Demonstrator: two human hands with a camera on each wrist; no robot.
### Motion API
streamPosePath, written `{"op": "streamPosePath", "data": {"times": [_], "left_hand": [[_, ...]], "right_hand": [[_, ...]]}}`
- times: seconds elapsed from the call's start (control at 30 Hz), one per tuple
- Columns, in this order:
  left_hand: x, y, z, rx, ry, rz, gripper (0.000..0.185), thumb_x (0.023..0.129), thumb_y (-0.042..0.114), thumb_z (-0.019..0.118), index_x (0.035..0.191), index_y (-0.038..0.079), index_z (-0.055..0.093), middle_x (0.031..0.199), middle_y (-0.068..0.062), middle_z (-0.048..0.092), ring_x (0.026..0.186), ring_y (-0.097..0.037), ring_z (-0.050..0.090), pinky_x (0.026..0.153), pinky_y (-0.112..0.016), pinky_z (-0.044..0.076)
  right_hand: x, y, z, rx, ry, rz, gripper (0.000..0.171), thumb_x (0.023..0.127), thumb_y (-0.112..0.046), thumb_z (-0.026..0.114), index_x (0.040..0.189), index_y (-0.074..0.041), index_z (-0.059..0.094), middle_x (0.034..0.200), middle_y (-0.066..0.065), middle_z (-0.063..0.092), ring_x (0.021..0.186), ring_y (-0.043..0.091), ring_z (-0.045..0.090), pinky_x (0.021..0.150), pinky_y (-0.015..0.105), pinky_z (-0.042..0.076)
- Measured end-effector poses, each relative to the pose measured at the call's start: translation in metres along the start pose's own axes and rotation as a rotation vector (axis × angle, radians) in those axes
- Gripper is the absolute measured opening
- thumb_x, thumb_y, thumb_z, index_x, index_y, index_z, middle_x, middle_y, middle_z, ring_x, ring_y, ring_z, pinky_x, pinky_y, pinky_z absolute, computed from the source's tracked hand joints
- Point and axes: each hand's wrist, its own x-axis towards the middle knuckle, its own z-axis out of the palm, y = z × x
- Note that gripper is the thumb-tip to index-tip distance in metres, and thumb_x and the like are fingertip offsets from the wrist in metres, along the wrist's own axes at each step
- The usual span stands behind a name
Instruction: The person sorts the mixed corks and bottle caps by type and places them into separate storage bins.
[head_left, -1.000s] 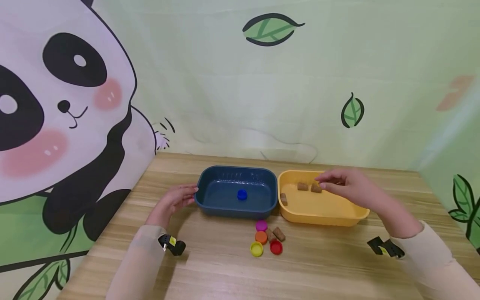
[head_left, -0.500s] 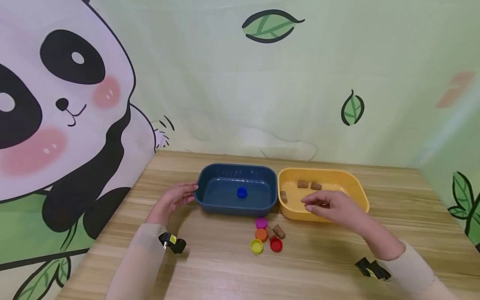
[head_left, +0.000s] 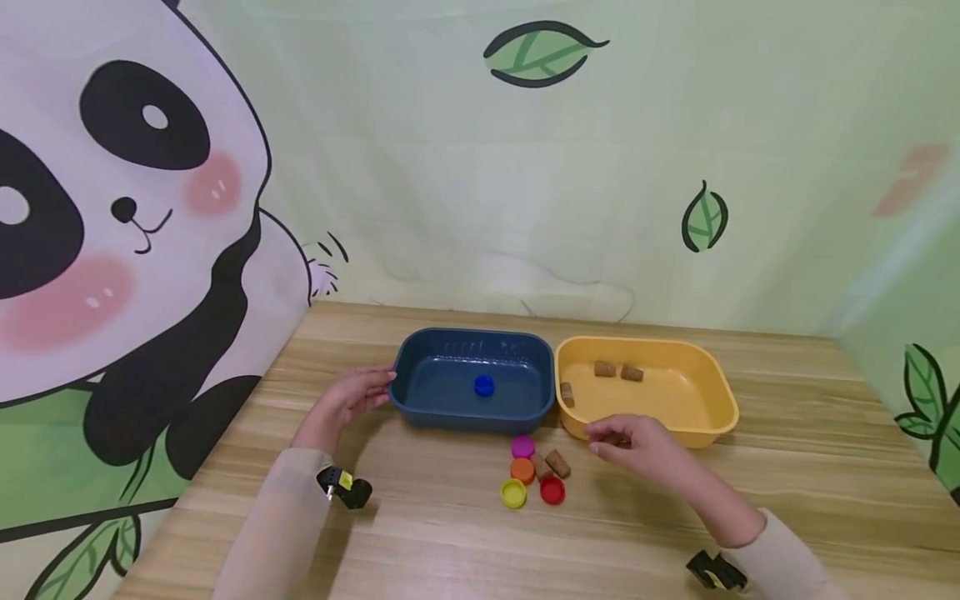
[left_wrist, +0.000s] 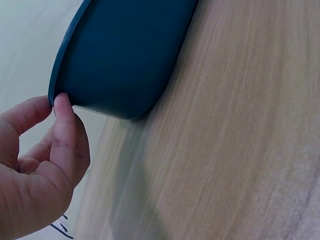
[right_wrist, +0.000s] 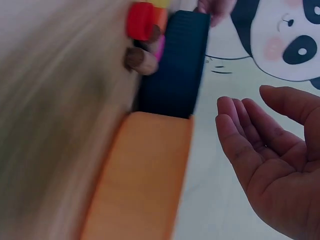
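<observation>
Two hands work apart: left hand [head_left: 347, 402] pinches the blue tray [head_left: 420, 400] rim, seemingly steadying it; right hand [head_left: 637, 442], fingers relaxed and empty, hovers just right of a cork [head_left: 557, 462] and bottle caps [head_left: 522, 472] on the surface [head_left: 450, 542], before the yellow tray [head_left: 720, 408].

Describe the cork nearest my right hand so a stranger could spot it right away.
Start at the yellow tray on the table. Just in front of its near left corner sits a cluster of bottle caps. The cork lies at the cluster's right edge: a brown stub on its side, not a bright round cap.
</observation>
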Motion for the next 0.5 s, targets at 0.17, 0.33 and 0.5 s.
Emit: {"op": "streamPosePath", "data": {"times": [0.17, 0.33, 0.5], "left_hand": [[0.001, -0.001, -0.001, 0.008, 0.0, -0.004, 0.053, 0.106, 0.007, 0.053, 0.15, -0.016, 0.036, 0.08, 0.009, 0.073, 0.072, -0.001, 0.069, 0.07, -0.013, 0.06], [0.001, -0.001, -0.002, -0.001, -0.009, -0.004, 0.054, 0.106, 0.007, 0.051, 0.151, -0.017, 0.034, 0.081, 0.009, 0.073, 0.073, -0.001, 0.07, 0.07, -0.013, 0.06], [0.001, -0.001, -0.002, -0.004, -0.015, -0.004, 0.055, 0.106, 0.008, 0.053, 0.15, -0.017, 0.034, 0.081, 0.009, 0.073, 0.074, -0.001, 0.07, 0.07, -0.013, 0.06]], "right_hand": [[0.003, 0.008, 0.011, -0.032, -0.015, 0.014, 0.029, 0.095, -0.01, 0.07, 0.117, 0.008, 0.071, 0.103, 0.015, 0.076, 0.088, 0.01, 0.065, 0.072, 0.018, 0.056], [0.009, 0.011, 0.018, -0.058, -0.027, 0.011, 0.029, 0.094, -0.008, 0.07, 0.119, 0.008, 0.07, 0.102, 0.015, 0.076, 0.088, 0.013, 0.066, 0.073, 0.018, 0.057], [0.015, 0.013, 0.023, -0.082, -0.048, 0.001, 0.029, 0.093, -0.006, 0.069, 0.118, 0.009, 0.07, 0.099, 0.013, 0.075, 0.087, 0.012, 0.065, 0.074, 0.019, 0.056]]}}
